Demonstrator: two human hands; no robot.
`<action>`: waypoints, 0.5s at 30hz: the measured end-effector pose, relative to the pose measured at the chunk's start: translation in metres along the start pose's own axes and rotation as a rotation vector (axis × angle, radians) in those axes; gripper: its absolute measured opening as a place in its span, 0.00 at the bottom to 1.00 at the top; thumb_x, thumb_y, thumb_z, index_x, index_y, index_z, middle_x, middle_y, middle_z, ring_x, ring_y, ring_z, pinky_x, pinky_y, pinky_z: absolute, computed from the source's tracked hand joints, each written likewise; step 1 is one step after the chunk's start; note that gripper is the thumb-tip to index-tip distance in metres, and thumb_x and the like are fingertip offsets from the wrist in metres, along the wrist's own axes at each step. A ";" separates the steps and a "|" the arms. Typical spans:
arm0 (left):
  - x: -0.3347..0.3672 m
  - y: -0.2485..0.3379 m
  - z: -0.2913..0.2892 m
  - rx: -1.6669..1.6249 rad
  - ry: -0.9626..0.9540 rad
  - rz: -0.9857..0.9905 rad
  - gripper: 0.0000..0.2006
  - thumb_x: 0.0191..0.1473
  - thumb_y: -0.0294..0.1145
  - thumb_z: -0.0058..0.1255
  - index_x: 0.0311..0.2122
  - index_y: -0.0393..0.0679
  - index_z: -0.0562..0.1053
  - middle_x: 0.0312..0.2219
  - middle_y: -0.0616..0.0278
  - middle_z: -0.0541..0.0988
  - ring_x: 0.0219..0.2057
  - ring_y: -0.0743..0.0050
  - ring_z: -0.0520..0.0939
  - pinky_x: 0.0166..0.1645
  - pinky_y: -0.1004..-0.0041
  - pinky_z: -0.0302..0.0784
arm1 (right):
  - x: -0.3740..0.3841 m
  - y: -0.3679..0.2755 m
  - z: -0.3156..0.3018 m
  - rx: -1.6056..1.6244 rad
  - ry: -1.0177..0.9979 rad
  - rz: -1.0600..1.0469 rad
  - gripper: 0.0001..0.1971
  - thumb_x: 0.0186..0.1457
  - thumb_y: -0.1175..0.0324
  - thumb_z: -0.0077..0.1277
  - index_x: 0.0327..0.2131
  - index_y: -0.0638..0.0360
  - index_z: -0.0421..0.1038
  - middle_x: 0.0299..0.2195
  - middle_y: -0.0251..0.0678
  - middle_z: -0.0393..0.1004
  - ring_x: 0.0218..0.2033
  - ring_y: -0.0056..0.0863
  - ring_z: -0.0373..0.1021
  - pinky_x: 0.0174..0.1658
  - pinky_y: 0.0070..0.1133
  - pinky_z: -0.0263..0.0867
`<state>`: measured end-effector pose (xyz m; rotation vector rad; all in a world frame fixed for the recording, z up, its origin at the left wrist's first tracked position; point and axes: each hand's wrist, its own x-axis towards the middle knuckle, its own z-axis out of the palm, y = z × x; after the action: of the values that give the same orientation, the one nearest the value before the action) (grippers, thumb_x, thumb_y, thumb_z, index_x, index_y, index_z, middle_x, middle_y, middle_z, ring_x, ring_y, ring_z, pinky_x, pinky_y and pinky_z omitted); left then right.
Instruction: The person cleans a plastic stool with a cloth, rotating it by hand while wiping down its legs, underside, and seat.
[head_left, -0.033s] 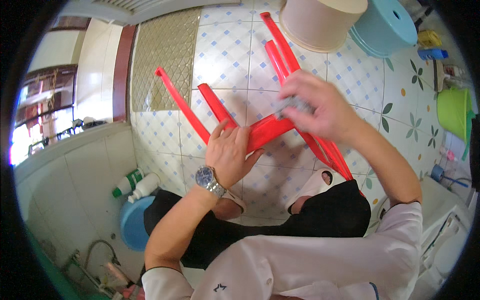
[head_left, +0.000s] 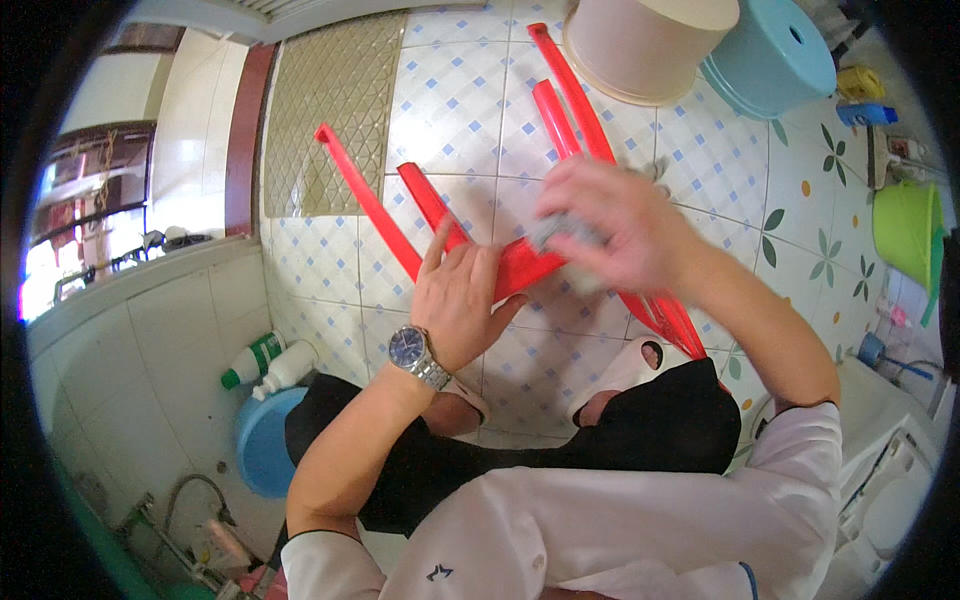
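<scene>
Two hands: bare, both at the red frame [head_left: 528, 268].
Left hand [head_left: 455, 310]: laid over the left end of the crossbar; fingers [head_left: 486, 272] partly spread, thumb held apart to the right; whether they close around the underside cannot be told. A watch [head_left: 407, 346] sits on the wrist.
Right hand [head_left: 635, 225]: blurred, above the right part of the crossbar; fingers pinching a gray pad [head_left: 570, 232]. Contact between pad and crossbar: cannot be told.
Red frame: in front of the person, over the tiled floor [head_left: 445, 110]; two bars extend forward at each side, and the right side also runs back to the right knee.
Footwear: white slippers [head_left: 625, 372], beneath the frame's near side.
Far right: beige tub [head_left: 645, 50] just beside a blue stool [head_left: 765, 55].
Left wall: two bottles [head_left: 287, 368] near a blue basin [head_left: 268, 450].
</scene>
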<state>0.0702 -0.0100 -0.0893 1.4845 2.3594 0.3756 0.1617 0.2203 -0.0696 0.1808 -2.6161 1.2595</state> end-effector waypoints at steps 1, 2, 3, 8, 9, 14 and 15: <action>0.000 0.002 -0.007 0.085 0.078 0.020 0.27 0.42 0.46 0.67 0.44 0.42 0.70 0.34 0.59 0.80 0.47 0.55 0.78 0.64 0.48 0.57 | 0.002 -0.005 0.019 -0.038 0.019 -0.152 0.12 0.50 0.68 0.57 0.39 0.58 0.72 0.42 0.42 0.71 0.41 0.42 0.71 0.43 0.32 0.71; 0.000 0.002 -0.013 0.168 0.155 0.042 0.30 0.40 0.47 0.68 0.45 0.42 0.70 0.37 0.60 0.80 0.54 0.55 0.75 0.68 0.44 0.50 | -0.001 -0.005 0.029 -0.046 0.005 -0.159 0.12 0.50 0.68 0.57 0.39 0.58 0.72 0.42 0.42 0.71 0.41 0.42 0.71 0.43 0.32 0.71; -0.001 -0.004 -0.020 0.171 0.105 -0.020 0.30 0.36 0.48 0.69 0.42 0.43 0.72 0.41 0.61 0.78 0.62 0.53 0.66 0.70 0.40 0.39 | -0.002 -0.006 0.035 -0.091 -0.081 -0.186 0.13 0.49 0.68 0.57 0.39 0.58 0.72 0.42 0.42 0.71 0.42 0.42 0.71 0.43 0.32 0.71; -0.008 -0.014 -0.022 0.130 0.008 -0.053 0.21 0.37 0.48 0.67 0.33 0.44 0.79 0.38 0.60 0.79 0.60 0.51 0.67 0.70 0.41 0.40 | -0.020 -0.006 0.012 -0.344 -0.129 -0.109 0.14 0.46 0.71 0.55 0.39 0.55 0.71 0.39 0.42 0.70 0.42 0.42 0.71 0.41 0.31 0.72; -0.008 -0.015 -0.021 0.117 0.010 -0.025 0.21 0.36 0.48 0.67 0.32 0.45 0.78 0.40 0.62 0.78 0.61 0.51 0.66 0.69 0.39 0.40 | -0.019 -0.008 0.014 -0.340 -0.135 -0.117 0.14 0.46 0.71 0.55 0.39 0.55 0.71 0.39 0.42 0.70 0.42 0.42 0.71 0.41 0.31 0.72; -0.001 -0.023 -0.008 0.042 0.024 0.032 0.20 0.38 0.46 0.66 0.34 0.44 0.80 0.39 0.62 0.78 0.60 0.50 0.66 0.69 0.36 0.37 | 0.002 -0.003 0.057 -0.320 -0.211 -0.264 0.09 0.47 0.71 0.52 0.34 0.59 0.69 0.37 0.40 0.70 0.42 0.40 0.71 0.39 0.29 0.72; -0.003 -0.022 -0.013 0.064 0.020 0.038 0.20 0.38 0.46 0.66 0.34 0.44 0.80 0.39 0.62 0.78 0.60 0.50 0.66 0.69 0.36 0.37 | 0.013 -0.011 0.063 -0.317 -0.190 -0.269 0.09 0.47 0.71 0.52 0.34 0.59 0.69 0.37 0.40 0.70 0.42 0.40 0.71 0.39 0.29 0.72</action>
<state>0.0485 -0.0222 -0.0856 1.5626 2.3829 0.3292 0.1420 0.1644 -0.0957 0.5966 -2.7860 0.7624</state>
